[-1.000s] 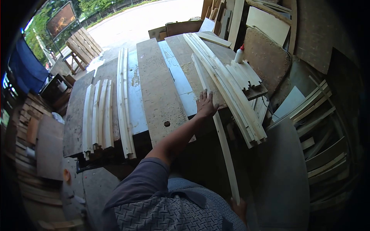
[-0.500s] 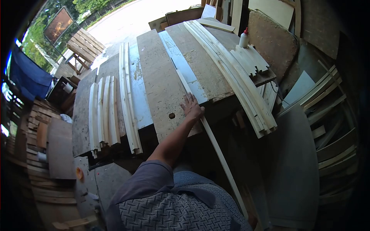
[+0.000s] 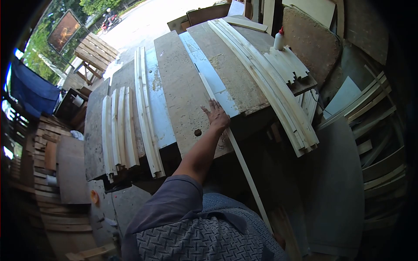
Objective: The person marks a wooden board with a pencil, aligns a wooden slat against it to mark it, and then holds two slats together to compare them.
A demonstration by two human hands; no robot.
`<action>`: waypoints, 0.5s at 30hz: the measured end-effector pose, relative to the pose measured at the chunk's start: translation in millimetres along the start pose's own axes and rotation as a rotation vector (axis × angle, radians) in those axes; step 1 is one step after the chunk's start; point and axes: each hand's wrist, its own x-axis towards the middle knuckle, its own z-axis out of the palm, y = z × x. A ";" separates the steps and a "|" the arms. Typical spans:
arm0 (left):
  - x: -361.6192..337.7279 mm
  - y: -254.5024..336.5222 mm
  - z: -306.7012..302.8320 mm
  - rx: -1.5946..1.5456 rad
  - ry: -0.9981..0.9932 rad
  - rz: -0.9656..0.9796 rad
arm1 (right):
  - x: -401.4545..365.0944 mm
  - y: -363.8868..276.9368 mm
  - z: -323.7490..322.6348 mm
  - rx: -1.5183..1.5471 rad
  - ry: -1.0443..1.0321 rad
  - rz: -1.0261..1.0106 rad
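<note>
My left hand lies on a long thin wooden strip, its fingers spread over the strip and the brown board beside it. The strip runs from the table's pale blue band down past the table edge to the lower right of my body. Near its lower end, a small, dim part of my right hand shows beside my shirt; its fingers are hidden.
Long wooden strips lie to the right, and more strips to the left. A white bottle with a red cap stands at the back right, by notched pale boards. A motorcycle with a rider is outside.
The view has shifted slightly. My left hand stays on the strip, its fingers a little more spread. The motorcycle and rider have come into view outside.
</note>
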 end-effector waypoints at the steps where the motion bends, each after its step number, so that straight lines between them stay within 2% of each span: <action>1: 2.7 -0.6 0.4 0.009 -0.002 -0.001 | 2.1 -6.3 -2.9 0.002 -0.001 0.002; 3: 6.7 -1.2 1.3 0.027 -0.002 -0.003 | 3.9 -18.3 -11.7 -0.011 -0.108 0.077; 7: 13.1 -2.0 -3.4 0.045 -0.020 -0.008 | 8.8 -33.4 -15.1 0.006 -0.112 0.087; 10: 19.8 -3.0 1.5 0.064 -0.013 -0.014 | 12.0 -61.2 -24.5 0.056 -0.150 0.165; 13: 22.4 -5.4 -0.7 0.069 -0.011 -0.002 | 14.2 -74.4 -25.6 0.124 -0.099 0.226; 15: 24.9 -6.7 -4.7 0.078 -0.016 -0.003 | 19.0 -69.3 -23.3 -0.030 -0.140 0.205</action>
